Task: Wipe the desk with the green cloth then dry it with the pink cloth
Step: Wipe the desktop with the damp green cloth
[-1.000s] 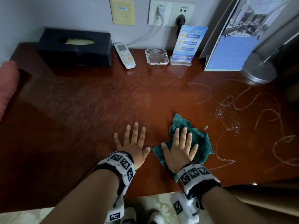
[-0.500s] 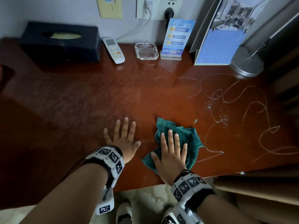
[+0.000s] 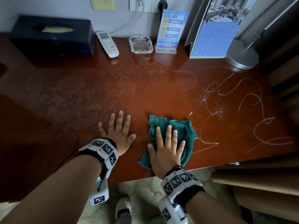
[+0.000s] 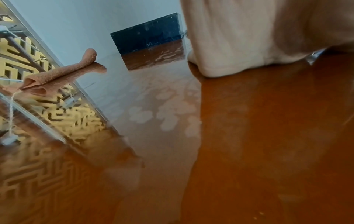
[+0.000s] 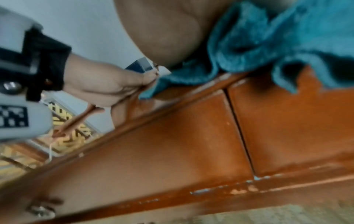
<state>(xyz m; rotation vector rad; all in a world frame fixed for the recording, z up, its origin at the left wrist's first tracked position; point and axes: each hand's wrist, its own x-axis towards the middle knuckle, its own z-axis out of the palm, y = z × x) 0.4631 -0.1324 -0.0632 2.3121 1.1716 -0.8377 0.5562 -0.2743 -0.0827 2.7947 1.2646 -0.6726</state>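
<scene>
Since a second ago: view tilted lower; right hand (image 3: 166, 152) and green cloth (image 3: 181, 131) sit closer to the near desk (image 3: 137, 88) edge. Fingers flat and spread, pressing crumpled terry cloth at 5 o'clock, likely for even wiping pressure. Left hand (image 3: 119, 135) flat on bare glossy wood, holding nothing, apparently bracing. Looping streaks (image 3: 252, 97) remain at 3 o'clock. Pink cloth (image 4: 57, 74), rolled, lies at the far left edge.

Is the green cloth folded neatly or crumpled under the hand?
Crumpled. The green cloth lies bunched with uneven folds and ragged corners on the desk, pressed flat under the right hand.
</scene>
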